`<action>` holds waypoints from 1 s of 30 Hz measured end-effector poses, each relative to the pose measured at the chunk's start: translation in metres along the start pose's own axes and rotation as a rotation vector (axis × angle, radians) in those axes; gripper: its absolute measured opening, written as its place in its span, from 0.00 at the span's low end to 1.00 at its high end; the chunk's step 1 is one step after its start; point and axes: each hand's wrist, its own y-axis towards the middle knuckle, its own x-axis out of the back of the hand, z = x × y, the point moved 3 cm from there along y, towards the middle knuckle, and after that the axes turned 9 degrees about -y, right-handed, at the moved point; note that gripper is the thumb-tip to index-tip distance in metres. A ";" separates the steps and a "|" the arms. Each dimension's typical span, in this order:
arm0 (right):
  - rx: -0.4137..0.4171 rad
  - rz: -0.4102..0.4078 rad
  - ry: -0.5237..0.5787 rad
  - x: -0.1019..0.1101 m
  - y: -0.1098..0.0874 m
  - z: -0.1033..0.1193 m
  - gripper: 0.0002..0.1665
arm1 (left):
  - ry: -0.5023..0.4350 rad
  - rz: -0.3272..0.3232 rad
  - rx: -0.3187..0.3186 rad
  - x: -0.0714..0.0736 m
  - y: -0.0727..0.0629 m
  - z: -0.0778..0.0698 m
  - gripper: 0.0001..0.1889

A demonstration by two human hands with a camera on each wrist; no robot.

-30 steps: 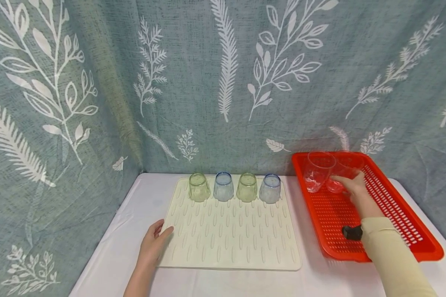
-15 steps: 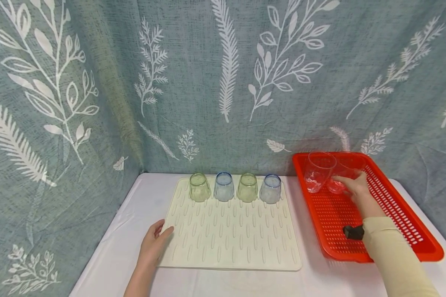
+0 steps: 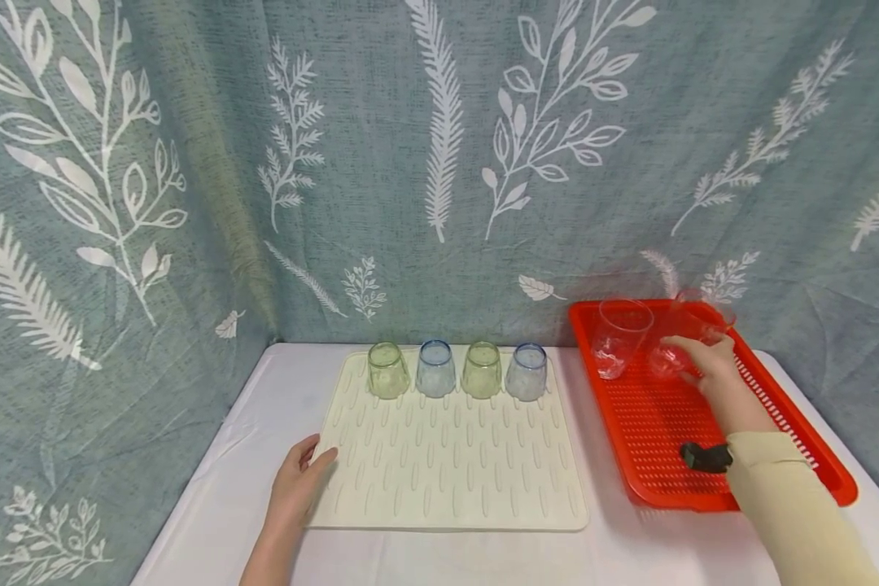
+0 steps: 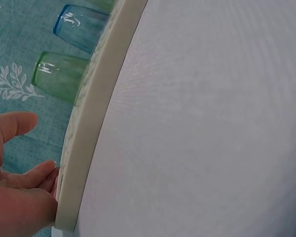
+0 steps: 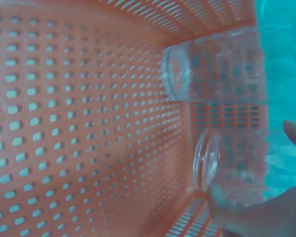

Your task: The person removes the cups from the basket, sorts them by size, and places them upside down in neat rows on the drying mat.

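Observation:
A cream ridged mat lies on the table. My left hand is at its left edge; in the left wrist view the thumb stands apart from the mat while the other fingers touch its side. Over in the red basket, my right hand grips a tall clear drinking glass, its rim leaning right. A second clear glass stands to its left. The right wrist view shows the gripped glass close to the basket floor, partly covered by my fingers.
Along the mat's back edge stand green tumblers and blue-rimmed tumblers in alternation. A patterned green-grey curtain hangs behind the white table.
The gripped glass has shifted right and tilted away from the other glass, with my right hand moving along. The head view has swung slightly right. My left hand stays at the mat's edge.

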 end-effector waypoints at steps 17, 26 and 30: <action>0.129 -0.174 0.103 -0.003 -0.043 0.028 0.62 | 0.001 0.002 0.021 0.003 0.001 0.003 0.39; 0.200 -0.175 0.179 -0.010 -0.079 0.030 0.54 | -0.002 0.004 0.025 0.001 0.001 0.002 0.39; 0.263 -0.123 0.232 -0.017 -0.093 0.030 0.46 | -0.010 0.011 0.018 0.001 0.001 0.002 0.38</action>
